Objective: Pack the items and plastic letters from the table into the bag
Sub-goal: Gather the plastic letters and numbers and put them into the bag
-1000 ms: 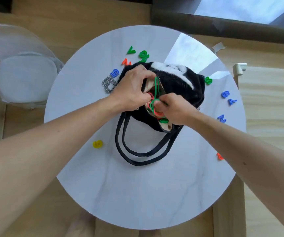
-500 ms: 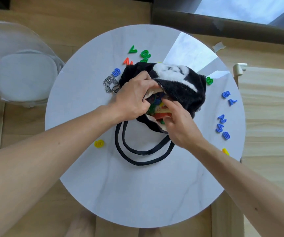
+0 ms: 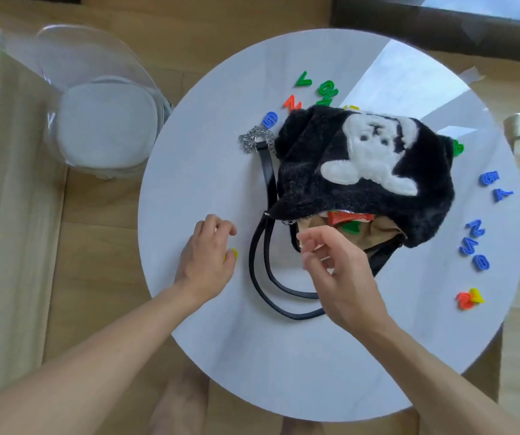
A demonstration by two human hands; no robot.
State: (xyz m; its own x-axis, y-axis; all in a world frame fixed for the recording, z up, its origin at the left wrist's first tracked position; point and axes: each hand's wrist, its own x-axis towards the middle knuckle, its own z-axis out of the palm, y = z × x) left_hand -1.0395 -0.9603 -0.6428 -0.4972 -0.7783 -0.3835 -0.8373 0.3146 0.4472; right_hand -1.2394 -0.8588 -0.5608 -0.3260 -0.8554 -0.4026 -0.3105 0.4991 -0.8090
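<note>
A black fluffy bag (image 3: pixel 362 171) with a white figure lies on the round white table (image 3: pixel 283 356). Its zip mouth gapes toward me, showing tan lining (image 3: pixel 381 229), a red item (image 3: pixel 346 217) and a green letter (image 3: pixel 351 227) inside. My right hand (image 3: pixel 340 268) hovers just in front of the mouth, fingers loosely apart and empty. My left hand (image 3: pixel 208 255) rests left of the black straps (image 3: pixel 260 262), its thumb on a yellow letter (image 3: pixel 234 253), its fingers curled and apart from it. Plastic letters lie scattered: green (image 3: pixel 302 80), orange (image 3: pixel 293 103), blue (image 3: pixel 269 119), and blue ones (image 3: pixel 475 229) on the right.
A silver chain (image 3: pixel 255 141) lies at the bag's left corner. An orange and yellow pair (image 3: pixel 468 298) sits near the table's right edge. A clear chair with a white cushion (image 3: pixel 105 120) stands left of the table. Wooden floor surrounds it.
Both hands left the bag's mouth. My left hand moved down-left onto the yellow letter, and my right hand drew back, empty. The bag now lies flatter with its white figure showing.
</note>
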